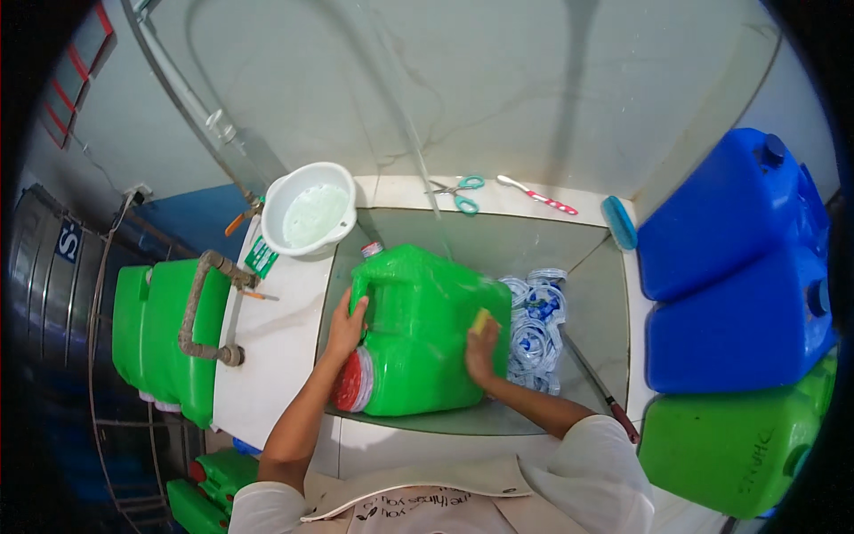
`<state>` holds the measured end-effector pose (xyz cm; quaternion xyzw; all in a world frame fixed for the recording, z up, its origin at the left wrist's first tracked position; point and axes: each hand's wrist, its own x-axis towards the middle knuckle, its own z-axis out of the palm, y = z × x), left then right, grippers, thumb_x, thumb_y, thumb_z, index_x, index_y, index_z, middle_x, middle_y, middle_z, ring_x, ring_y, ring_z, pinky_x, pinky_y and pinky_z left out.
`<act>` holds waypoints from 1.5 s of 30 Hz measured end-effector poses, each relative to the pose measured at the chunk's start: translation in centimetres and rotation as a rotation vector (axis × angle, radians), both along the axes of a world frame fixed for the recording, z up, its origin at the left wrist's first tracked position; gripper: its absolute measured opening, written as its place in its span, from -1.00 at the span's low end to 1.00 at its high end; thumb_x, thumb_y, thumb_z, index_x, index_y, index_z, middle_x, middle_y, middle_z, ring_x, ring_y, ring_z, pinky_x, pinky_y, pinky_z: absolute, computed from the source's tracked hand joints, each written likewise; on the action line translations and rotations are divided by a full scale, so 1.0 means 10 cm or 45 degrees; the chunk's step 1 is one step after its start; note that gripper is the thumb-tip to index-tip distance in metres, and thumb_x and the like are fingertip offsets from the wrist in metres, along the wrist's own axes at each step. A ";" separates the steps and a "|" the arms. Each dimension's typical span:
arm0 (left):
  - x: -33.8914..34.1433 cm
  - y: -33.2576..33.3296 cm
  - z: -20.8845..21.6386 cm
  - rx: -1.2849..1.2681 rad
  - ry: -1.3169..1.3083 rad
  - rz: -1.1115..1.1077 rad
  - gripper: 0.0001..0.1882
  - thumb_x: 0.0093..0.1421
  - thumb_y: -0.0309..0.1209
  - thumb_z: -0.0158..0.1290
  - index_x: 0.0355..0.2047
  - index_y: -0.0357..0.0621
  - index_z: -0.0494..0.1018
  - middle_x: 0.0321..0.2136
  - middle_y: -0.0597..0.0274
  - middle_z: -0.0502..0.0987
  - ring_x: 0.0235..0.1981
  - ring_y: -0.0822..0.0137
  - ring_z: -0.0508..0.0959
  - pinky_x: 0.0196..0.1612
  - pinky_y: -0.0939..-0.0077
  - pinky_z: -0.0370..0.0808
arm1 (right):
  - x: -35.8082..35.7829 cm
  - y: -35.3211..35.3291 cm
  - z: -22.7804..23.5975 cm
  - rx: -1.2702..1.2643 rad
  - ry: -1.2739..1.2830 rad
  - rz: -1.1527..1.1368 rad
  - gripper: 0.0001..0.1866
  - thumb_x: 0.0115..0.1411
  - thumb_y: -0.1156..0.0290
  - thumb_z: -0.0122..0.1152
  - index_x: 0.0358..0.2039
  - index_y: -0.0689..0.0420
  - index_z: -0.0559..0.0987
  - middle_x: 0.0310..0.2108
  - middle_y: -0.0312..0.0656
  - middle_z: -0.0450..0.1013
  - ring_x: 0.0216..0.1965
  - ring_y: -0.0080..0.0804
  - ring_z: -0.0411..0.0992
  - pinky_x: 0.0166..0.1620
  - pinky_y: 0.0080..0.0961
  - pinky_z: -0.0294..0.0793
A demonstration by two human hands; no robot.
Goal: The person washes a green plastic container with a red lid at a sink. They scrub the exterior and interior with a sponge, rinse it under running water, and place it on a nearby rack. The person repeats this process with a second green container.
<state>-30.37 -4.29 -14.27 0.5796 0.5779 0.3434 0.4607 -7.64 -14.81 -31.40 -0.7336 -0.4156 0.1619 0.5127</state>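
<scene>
A large green plastic jug (418,329) lies on its side in the tiled sink basin (587,258), with its small capped spout at the far left and its big red screw cap (350,381) at the near left. My left hand (345,331) is closed on the jug's handle edge; part of its fingers is hidden. Against the jug's right side, my right hand (481,356) presses a yellow sponge (481,321). The wet green surface has faint suds on it. Beside the jug, several coiled white-and-blue wrapped items (535,334) lie in the basin.
A white basin of soapy water (311,214) stands at the back left by a green packet (261,258). Scissors (461,191), a toothbrush (538,195) and a blue brush (619,222) line the back ledge. A knife (598,383) leans at right. Blue jugs (729,329) and green jugs (178,329) flank the sink.
</scene>
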 end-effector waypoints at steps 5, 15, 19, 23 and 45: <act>0.22 0.07 0.18 -0.005 0.109 -0.046 -0.53 0.21 -0.20 -0.05 0.07 -0.17 0.26 -0.45 0.15 0.48 -0.65 0.42 0.42 -0.54 0.52 0.39 | -0.19 0.82 1.87 0.312 -0.730 1.265 -0.60 0.08 0.41 -0.02 -0.07 0.32 0.38 -0.09 0.15 0.32 0.04 0.03 0.25 0.21 -0.19 0.08; 0.20 0.23 0.02 0.087 0.071 -0.035 -0.55 0.21 -0.19 -0.06 0.03 -0.17 0.30 -0.48 0.10 0.50 -0.64 0.37 0.44 -0.49 0.46 0.41 | 0.05 0.18 1.61 0.230 -0.839 1.127 -0.62 -0.08 0.53 0.04 -0.16 0.25 0.39 -0.10 0.08 0.27 -0.06 -0.02 0.25 0.04 -0.16 0.21; 0.05 0.18 -0.06 0.013 0.058 0.013 -0.61 0.23 -0.23 -0.07 0.00 -0.17 0.32 -0.55 0.26 0.45 -0.69 0.48 0.38 -0.59 0.57 0.33 | -0.38 -0.16 1.15 0.518 -0.612 1.128 -0.70 -0.02 0.53 -0.04 -0.20 0.22 0.40 -0.16 0.08 0.26 -0.14 -0.02 0.25 0.02 -0.15 0.18; 0.03 0.10 0.02 -0.020 0.027 0.011 -0.62 0.23 -0.26 -0.08 0.00 -0.20 0.32 -0.56 0.30 0.42 -0.70 0.51 0.35 -0.61 0.58 0.31 | -0.10 1.11 0.89 0.583 -0.276 0.548 -0.83 -0.06 0.53 -0.03 -0.38 0.23 0.37 -0.36 0.03 0.30 -0.25 -0.02 0.25 -0.14 -0.15 0.20; 0.01 0.11 -0.14 -0.149 -0.215 0.136 -0.54 0.26 -0.36 -0.13 0.15 -0.13 0.09 -0.44 0.27 0.40 -0.55 0.49 0.38 -0.54 0.62 0.35 | 1.00 0.02 -0.54 -0.765 0.174 0.036 -0.52 0.25 0.07 -0.25 -0.16 0.27 0.41 -0.12 0.17 0.35 -0.04 0.09 0.27 -0.04 -0.09 0.23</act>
